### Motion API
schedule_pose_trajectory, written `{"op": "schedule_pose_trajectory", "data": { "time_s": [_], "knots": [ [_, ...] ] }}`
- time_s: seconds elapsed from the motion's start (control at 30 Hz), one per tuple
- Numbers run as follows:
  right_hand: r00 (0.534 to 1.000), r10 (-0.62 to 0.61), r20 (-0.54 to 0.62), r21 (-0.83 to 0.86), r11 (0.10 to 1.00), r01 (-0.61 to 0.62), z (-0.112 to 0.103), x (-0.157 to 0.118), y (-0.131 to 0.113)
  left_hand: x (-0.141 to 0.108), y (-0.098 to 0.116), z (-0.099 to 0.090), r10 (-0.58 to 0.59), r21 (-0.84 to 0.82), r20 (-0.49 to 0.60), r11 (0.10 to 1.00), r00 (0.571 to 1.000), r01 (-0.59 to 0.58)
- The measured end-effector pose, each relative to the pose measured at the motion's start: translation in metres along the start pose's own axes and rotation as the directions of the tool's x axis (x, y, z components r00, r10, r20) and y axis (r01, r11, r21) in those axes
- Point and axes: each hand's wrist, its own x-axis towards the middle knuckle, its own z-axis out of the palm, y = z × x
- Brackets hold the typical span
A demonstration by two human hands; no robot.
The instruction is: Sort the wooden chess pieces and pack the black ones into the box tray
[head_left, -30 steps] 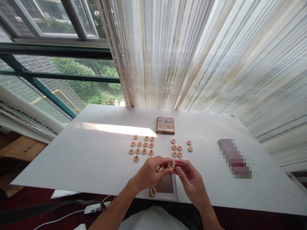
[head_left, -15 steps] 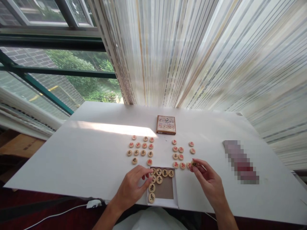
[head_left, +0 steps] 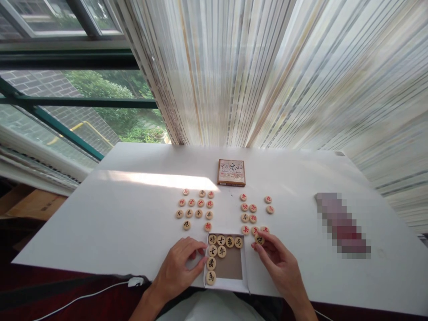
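- Nearest us, the shallow white tray (head_left: 245, 267) sits at the front edge of the table (head_left: 127, 223); we do well to keep our wrists low and clear of its walls.
- Inside, the nearest disc is a black horse (head_left: 210, 277) in the left corner, with a black elephant (head_left: 211, 263) just beyond it along the left wall; we avoid dragging a sleeve or thumb across them.
- Our left hand (head_left: 179, 269) holds no disc: thumb and fingers curve apart, tips at the tray's left wall. We cannot tell whether they press it; a light brace there steadies the tray.
- Our right hand (head_left: 277, 263) pinches the black cannon (head_left: 260, 240) narrowly between thumb and fingertips, just outside the right wall. Gripping the rim keeps its character readable and its underside free.
- Over the bare brown floor, we keep any disc level so it does not clip the black chariot (head_left: 221, 252) or the far row, which begins with the black general (head_left: 212, 240).
- Just past our right fingertips lie red discs, among them a red soldier (head_left: 245, 230); slightly raised knuckles spare them.
- The Chinese chess box (head_left: 231, 172) lies well beyond, out of our elbows' way.
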Motion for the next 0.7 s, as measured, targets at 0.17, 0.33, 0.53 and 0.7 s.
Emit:
{"op": "schedule_pose_trajectory", "data": {
  "time_s": [0.17,0.33,0.53,0.7],
  "knots": [
    [1.0,0.016,-0.008,0.1,0.995,-0.015,-0.003,0.001,0.006,-0.001,-0.005,0.001,0.028,0.016,0.015,0.999,0.999,-0.029],
    [1.0,0.027,-0.006,0.098,0.995,-0.026,-0.004,0.001,0.008,0.0,-0.007,0.001,0.049,0.011,0.012,0.999,0.999,-0.049],
    [1.0,0.012,-0.023,0.072,0.997,-0.01,-0.003,0.001,-0.003,0.0,-0.006,-0.001,0.054,0.002,0.021,0.999,0.998,-0.054],
    [0.997,-0.063,-0.05,0.121,0.99,0.068,-0.006,0.004,-0.005,0.0,-0.007,0.0,0.058,-0.008,0.011,0.998,0.998,-0.058]
  ]
}}
